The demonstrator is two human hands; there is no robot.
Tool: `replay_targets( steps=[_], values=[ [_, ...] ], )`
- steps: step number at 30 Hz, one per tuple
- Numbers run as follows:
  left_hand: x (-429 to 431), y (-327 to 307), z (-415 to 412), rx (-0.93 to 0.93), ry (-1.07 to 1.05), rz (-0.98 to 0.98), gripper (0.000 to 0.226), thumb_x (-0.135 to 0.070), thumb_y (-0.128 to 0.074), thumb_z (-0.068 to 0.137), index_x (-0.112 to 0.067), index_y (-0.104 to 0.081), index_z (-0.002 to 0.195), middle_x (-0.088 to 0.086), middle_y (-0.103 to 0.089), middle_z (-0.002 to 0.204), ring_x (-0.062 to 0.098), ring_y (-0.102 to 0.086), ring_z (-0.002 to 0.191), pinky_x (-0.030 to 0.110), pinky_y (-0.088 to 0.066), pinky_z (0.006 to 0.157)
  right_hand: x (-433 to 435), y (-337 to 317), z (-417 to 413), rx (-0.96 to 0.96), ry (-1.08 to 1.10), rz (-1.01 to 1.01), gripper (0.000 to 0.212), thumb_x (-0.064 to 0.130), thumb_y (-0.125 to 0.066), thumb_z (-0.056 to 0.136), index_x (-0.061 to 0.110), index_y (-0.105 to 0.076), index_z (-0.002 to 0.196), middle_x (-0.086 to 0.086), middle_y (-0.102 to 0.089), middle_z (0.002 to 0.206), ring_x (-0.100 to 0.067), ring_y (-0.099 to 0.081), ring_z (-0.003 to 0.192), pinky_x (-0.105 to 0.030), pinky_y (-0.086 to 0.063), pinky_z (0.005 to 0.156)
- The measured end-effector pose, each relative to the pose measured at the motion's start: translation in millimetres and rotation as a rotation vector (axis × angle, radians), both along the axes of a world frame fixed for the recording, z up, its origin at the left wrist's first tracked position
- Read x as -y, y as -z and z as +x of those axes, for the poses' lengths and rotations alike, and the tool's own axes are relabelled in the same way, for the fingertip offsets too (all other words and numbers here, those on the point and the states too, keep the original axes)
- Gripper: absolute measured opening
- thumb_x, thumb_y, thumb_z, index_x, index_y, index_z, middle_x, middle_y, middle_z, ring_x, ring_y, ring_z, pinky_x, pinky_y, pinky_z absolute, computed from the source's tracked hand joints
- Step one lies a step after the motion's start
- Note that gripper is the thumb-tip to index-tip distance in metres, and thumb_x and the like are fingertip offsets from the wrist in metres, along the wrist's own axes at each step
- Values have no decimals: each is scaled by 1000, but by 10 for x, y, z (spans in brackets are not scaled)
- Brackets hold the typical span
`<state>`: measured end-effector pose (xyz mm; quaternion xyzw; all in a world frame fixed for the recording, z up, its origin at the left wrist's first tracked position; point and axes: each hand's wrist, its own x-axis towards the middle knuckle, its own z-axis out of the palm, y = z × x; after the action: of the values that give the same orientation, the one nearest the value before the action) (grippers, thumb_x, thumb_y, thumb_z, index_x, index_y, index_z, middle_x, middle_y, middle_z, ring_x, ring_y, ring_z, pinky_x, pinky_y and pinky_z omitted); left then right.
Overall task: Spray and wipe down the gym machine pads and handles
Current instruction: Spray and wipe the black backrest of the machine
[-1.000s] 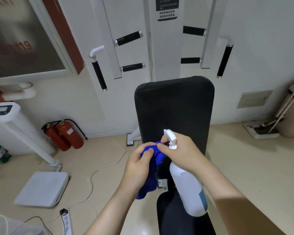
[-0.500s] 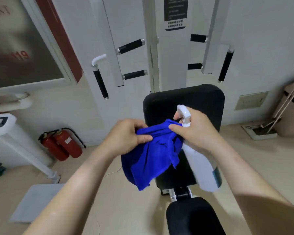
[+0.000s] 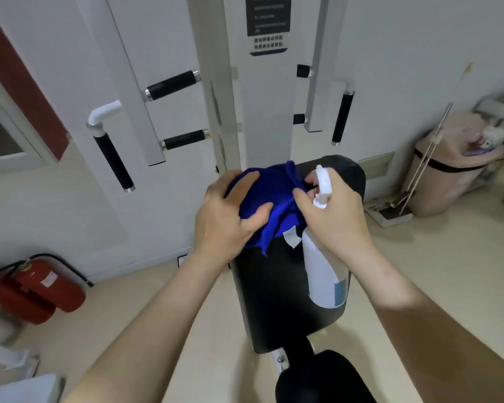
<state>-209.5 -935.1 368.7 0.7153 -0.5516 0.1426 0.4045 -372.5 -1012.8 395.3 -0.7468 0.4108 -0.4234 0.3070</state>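
From the head camera, the left hand (image 3: 227, 216) grips a bunched blue cloth (image 3: 266, 193) against the top of the black back pad (image 3: 285, 303), fingers curled into the fabric. The right hand (image 3: 339, 216) is wrapped round the neck of a white spray bottle (image 3: 323, 274), which hangs in front of the pad, and its fingertips touch the cloth. Black handles (image 3: 172, 85) stick out from the white frame beyond. Red fire extinguishers (image 3: 41, 286) lie far left on the floor.

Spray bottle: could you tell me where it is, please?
Head view, right of centre: right hand holds the spray bottle before the back pad, beside the blue cloth.
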Motion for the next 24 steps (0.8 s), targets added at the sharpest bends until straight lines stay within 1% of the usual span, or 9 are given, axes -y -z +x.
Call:
replay_targets(
  steps=[3, 5, 7, 12, 15, 18, 21, 23, 24],
  values=[
    [-43, 87, 38, 288, 25, -1, 67, -50, -66, 77, -21, -52, 135, 11, -51, 135, 34, -48, 121, 42, -51, 88, 110, 107, -166, 64, 49, 42, 9, 23, -64, 89, 20, -57, 93, 4, -60, 69, -2, -54, 63, -6, -38, 54],
    [-71, 168, 74, 457, 9, 25, 73, -51, -67, 78, -19, -44, 139, 16, -49, 137, 38, -44, 125, 49, -47, 97, 171, 181, -258, 79, 53, 70, 8, 23, -64, 89, 20, -57, 92, 6, -58, 68, 3, -51, 60, -4, -37, 54],
    [-31, 171, 76, 546, -20, 45, 75, -52, -68, 78, -17, -42, 139, 19, -52, 134, 41, -47, 122, 54, -44, 99, 232, 266, -344, 91, 19, 118, 8, 23, -63, 90, 19, -57, 91, 5, -56, 66, 1, -49, 58, -6, -37, 54],
    [218, -24, -218, 754, -193, 123, 69, -63, -52, 87, -15, -52, 136, 15, -62, 123, 37, -60, 107, 51, -47, 91, 414, 466, -560, 74, -97, 253, 7, 24, -61, 90, 23, -54, 90, 7, -54, 71, -4, -45, 58, -14, -39, 55],
    [593, -151, -581, 786, -239, 228, 69, -62, -45, 89, -10, -53, 134, 15, -64, 117, 35, -63, 95, 44, -48, 79, 542, 530, -695, 66, -108, 233, 7, 19, -62, 89, 23, -55, 88, 6, -53, 88, -6, -50, 73, -21, -40, 69],
    [1159, -166, -987, 810, -247, 303, 64, -58, -46, 86, -8, -57, 122, 14, -63, 104, 33, -59, 82, 41, -45, 70, 688, 517, -831, 75, -141, 206, 9, 10, -60, 86, 18, -56, 84, 0, -53, 89, -18, -56, 81, -27, -43, 74],
    [1573, -71, -1286, 924, -91, 243, 36, -40, -48, 88, -12, -69, 87, 11, -62, 83, 30, -56, 76, 41, -43, 78, 867, 493, -1003, 45, -105, 142, 29, 2, -55, 79, 26, -44, 68, 1, -48, 71, -12, -44, 66, -20, -36, 61],
    [1666, -18, -1333, 1018, -23, 242, 25, -30, -56, 85, -13, -67, 70, 8, -60, 75, 28, -53, 74, 41, -39, 82, 960, 540, -1116, 4, -102, 164, 24, 2, -55, 78, 21, -44, 67, 1, -46, 68, -12, -41, 63, -20, -34, 56],
    [1646, -8, -1319, 1040, -15, 260, 24, -29, -58, 85, -12, -67, 72, 9, -62, 81, 29, -54, 78, 43, -39, 85, 979, 576, -1159, -21, -107, 172, 18, 2, -55, 79, 16, -46, 70, 1, -48, 69, -12, -42, 63, -19, -34, 56]
  ],
)
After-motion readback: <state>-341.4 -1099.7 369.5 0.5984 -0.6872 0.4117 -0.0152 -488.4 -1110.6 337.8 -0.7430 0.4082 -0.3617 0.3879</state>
